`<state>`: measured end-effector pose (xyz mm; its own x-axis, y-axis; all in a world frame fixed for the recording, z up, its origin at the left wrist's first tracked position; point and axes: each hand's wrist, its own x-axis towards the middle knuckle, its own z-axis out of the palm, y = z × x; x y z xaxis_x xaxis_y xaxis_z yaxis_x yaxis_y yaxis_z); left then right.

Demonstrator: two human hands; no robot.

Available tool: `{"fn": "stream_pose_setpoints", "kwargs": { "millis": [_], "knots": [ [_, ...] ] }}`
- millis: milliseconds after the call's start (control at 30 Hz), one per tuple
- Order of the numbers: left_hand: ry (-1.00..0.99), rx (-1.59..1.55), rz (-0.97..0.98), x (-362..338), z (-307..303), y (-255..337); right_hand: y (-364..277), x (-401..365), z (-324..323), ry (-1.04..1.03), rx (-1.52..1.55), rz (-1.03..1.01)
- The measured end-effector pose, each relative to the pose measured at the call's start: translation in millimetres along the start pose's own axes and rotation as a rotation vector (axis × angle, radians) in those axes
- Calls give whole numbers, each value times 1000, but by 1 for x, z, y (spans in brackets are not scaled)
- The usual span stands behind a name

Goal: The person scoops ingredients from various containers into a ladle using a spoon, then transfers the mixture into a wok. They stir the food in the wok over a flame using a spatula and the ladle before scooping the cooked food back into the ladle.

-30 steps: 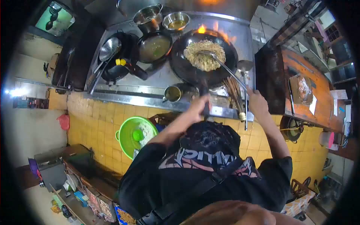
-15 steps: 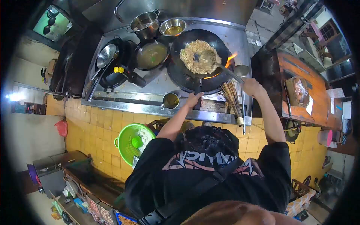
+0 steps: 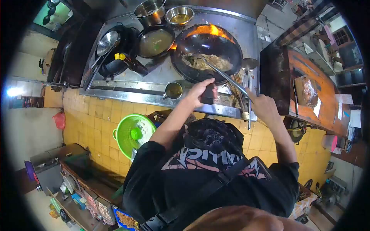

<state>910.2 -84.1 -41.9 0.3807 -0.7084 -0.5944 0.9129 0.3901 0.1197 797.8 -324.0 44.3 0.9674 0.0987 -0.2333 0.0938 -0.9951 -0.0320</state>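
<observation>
My left hand (image 3: pixel 198 93) is closed around the dark handle (image 3: pixel 208 94) of a black wok (image 3: pixel 206 45). The wok is tilted, its near side low, and flames (image 3: pixel 212 30) show along its far rim. Brown fried rice (image 3: pixel 219 63) lies gathered in the near part of the wok. In my right hand (image 3: pixel 264 108) is the long handle of a metal ladle (image 3: pixel 227 77), which slants down and left into the wok. The ladle's bowl is mostly hidden in the rice.
Left of the wok stand a pan of cloudy liquid (image 3: pixel 155 42), a pot (image 3: pixel 149 12), a steel bowl (image 3: pixel 179 15) and a metal cup (image 3: pixel 173 91). A bamboo brush (image 3: pixel 241 96) and another ladle (image 3: pixel 249 64) lie right. A green basket (image 3: pixel 122 134) is below the counter's edge.
The wok has tipped toward me, its handle raised in my left hand. The rice has slid to the near side. My right hand and ladle have moved lower, and the flames are larger.
</observation>
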Motion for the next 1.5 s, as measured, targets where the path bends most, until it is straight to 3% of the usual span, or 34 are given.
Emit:
{"fn": "stream_pose_setpoints", "kwargs": {
  "millis": [100,167,200,233,300,367,433,500,533,567,633,667,733,767,800,833,900,1000,1067,1133,1167,1233,1267,1300,1367,1467,1500],
  "knots": [
    [271,357,226,48,-64,-18,-1,-8,8,14,34,14],
    [325,405,343,-10,6,-67,-3,-5,13,57,-14,43],
    [193,235,120,-18,6,-78,-7,-9,17,70,-54,58],
    [164,257,24,-36,18,-81,-11,-12,20,61,-44,57],
    [186,319,-8,-29,16,-64,-16,-11,23,14,66,10],
    [208,344,100,-4,2,-22,-20,-12,31,-49,82,32],
    [198,465,375,42,-54,-13,-4,-2,62,70,-7,117],
    [374,433,364,12,-24,-47,37,12,73,147,-10,96],
    [183,481,308,-13,-14,-59,53,23,70,235,-18,69],
    [177,324,70,-30,-6,-67,55,20,48,233,-20,65],
    [185,361,61,-44,3,-73,54,16,-13,-163,786,321],
    [198,404,6,-34,-7,-66,54,19,-6,-185,924,369],
    [139,500,213,9,-46,-51,42,50,40,-203,839,360],
    [105,624,345,24,-55,-40,49,85,132,250,336,-59],
    [123,664,428,49,-78,-31,11,95,129,115,309,-10],
    [141,705,514,71,-98,-25,11,98,128,114,305,-14],
    [207,732,489,86,-107,-10,11,116,121,-36,391,134],
    [239,749,453,106,-127,4,66,121,61,-84,383,100],
    [283,715,491,104,-125,2,74,142,84,-48,-10,19],
    [271,713,511,112,-129,3,28,161,140,121,-135,149],
    [267,699,519,116,-132,-1,23,164,146,120,-139,154],
    [255,706,506,111,-129,0,18,172,152,92,385,71],
    [224,721,492,108,-131,0,56,173,150,84,232,-118],
    [188,728,486,109,-131,2,61,145,71,-156,415,-148],
    [211,720,492,103,-117,4,52,133,2,-372,329,216],
    [259,691,411,108,-114,12,51,182,157,118,-224,155],
    [285,647,321,114,-117,9,44,176,154,111,-227,147]
  ]
}}
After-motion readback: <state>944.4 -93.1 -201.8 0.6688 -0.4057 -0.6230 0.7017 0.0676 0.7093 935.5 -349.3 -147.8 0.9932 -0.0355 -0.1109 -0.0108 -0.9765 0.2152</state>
